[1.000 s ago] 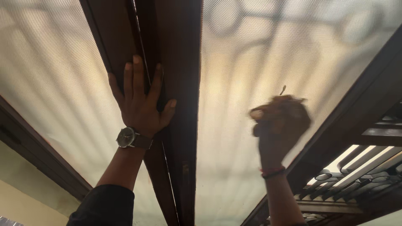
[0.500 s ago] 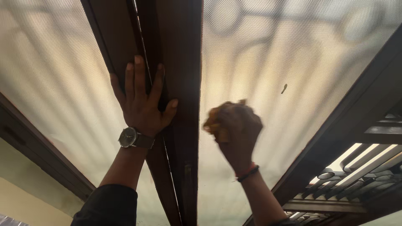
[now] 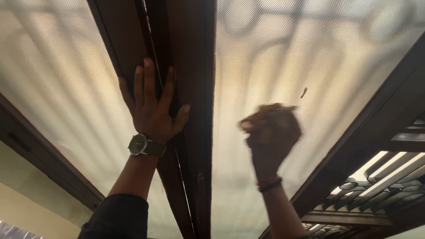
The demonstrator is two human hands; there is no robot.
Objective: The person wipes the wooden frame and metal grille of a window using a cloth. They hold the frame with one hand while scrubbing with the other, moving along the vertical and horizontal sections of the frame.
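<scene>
I look up at a window with two frosted, textured glass panes in dark brown wooden frames. My left hand (image 3: 152, 106), with a wristwatch on the wrist, lies flat with fingers spread against the central wooden frame (image 3: 192, 66). My right hand (image 3: 272, 132) is blurred with motion and clutches a small yellowish-brown cloth (image 3: 254, 118) pressed against the right glass pane (image 3: 274, 48). A small dark speck (image 3: 303, 92) sits on that pane just up and right of the cloth.
The left frosted pane (image 3: 57, 75) spreads to the left, bordered by a dark frame (image 3: 48, 163) and a pale wall (image 3: 26, 208) below. At the lower right, an open section shows a metal window grille (image 3: 380, 181) with bright daylight behind.
My right hand with the cloth swept left across the right pane toward the central frame, then back to the right and slightly up. My left hand stayed flat on the frame.
</scene>
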